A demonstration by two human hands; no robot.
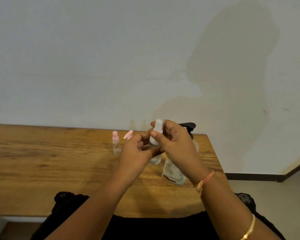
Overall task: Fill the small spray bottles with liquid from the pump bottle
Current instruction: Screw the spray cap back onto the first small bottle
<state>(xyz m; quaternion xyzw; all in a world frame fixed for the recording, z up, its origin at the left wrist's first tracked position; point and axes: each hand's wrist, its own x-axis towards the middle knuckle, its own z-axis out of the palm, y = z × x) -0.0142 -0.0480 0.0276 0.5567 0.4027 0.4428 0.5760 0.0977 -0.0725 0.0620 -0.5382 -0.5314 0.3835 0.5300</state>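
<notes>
A small clear spray bottle (pixel 155 157) with a white spray cap (pixel 156 134) is held above the wooden table (pixel 59 163). My left hand (pixel 137 151) grips the bottle's body from the left. My right hand (pixel 173 141) pinches the white cap, thumb in front. Behind my right hand stands the pump bottle (pixel 174 172), clear with a printed label and a black pump head (pixel 188 126). A small clear bottle with a pink spray cap (pixel 116 143) stands upright to the left. Another pink spray top (pixel 128 135) shows beside it, its bottle hidden by my left hand.
The table's right edge (pixel 215 153) lies close to the pump bottle, with floor and a dark skirting board beyond. A pale wall rises right behind the table. Dark clothing covers my lap at the near edge.
</notes>
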